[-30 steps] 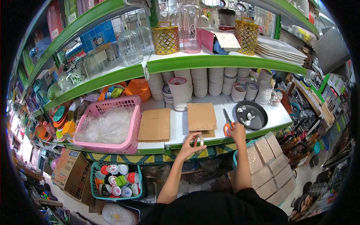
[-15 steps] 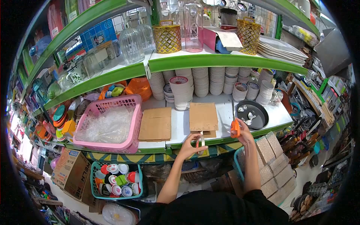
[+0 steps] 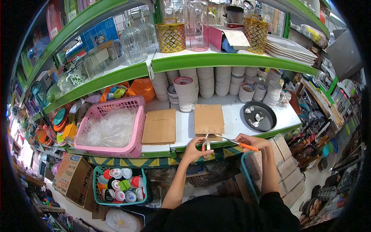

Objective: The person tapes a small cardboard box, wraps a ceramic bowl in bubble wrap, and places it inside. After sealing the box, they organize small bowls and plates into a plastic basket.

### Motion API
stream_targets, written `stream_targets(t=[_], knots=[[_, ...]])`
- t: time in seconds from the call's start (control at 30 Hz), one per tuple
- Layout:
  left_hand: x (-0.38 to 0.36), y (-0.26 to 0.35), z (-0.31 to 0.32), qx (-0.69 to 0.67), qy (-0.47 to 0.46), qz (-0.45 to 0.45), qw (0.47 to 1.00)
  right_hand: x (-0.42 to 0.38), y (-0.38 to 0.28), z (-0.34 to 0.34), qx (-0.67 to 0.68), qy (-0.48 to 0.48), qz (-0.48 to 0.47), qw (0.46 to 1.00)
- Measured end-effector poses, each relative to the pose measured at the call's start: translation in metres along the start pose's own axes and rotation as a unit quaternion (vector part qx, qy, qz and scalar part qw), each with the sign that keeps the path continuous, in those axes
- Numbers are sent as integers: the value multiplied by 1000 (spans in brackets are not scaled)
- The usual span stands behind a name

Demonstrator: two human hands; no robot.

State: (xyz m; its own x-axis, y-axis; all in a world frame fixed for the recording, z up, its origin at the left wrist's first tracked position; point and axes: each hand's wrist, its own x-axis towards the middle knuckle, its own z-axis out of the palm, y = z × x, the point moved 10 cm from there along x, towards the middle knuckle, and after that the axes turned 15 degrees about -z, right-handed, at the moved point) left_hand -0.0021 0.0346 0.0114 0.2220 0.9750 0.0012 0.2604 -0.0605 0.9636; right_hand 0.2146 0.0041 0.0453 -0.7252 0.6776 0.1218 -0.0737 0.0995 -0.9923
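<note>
My left hand [image 3: 194, 150] grips a roll of tape [image 3: 207, 146] at the shelf's front edge, its short free end pointing up. My right hand [image 3: 255, 143] is closed on orange-handled scissors [image 3: 248, 147]. Their blades point left, with the tips right at the tape's free end. Just beyond both hands, a square cardboard piece [image 3: 209, 118] lies on the white shelf, a second piece showing under its near edge. To its left rests a stack of cardboard pieces [image 3: 159, 127].
A pink basket [image 3: 140, 129] of clear plastic bags stands left. At right, a dark round pan [image 3: 266, 124] holds crumpled silvery pieces. Stacked white bowls [image 3: 188, 96] line the back. Below are a teal basket of cups [image 3: 143, 193] and bubble-wrapped packs [image 3: 284, 172].
The scissors have swung from upright to pointing left as my right hand turned, bringing their tips to the tape. My left hand stays nearly in place with the roll.
</note>
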Motion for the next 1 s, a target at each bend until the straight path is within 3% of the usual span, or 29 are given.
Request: stream_targets(t=[0.17, 0.37, 1.0], knots=[[-1, -1, 0, 6, -1, -12, 1000, 8, 5, -4, -119, -34, 65, 990], [-1, 0, 0, 16, 3, -7, 1000, 30, 16, -10, -158, -14, 46, 986], [-1, -2, -2, 20, 8, -6, 1000, 45, 13, -9, -106, 4, 43, 993]])
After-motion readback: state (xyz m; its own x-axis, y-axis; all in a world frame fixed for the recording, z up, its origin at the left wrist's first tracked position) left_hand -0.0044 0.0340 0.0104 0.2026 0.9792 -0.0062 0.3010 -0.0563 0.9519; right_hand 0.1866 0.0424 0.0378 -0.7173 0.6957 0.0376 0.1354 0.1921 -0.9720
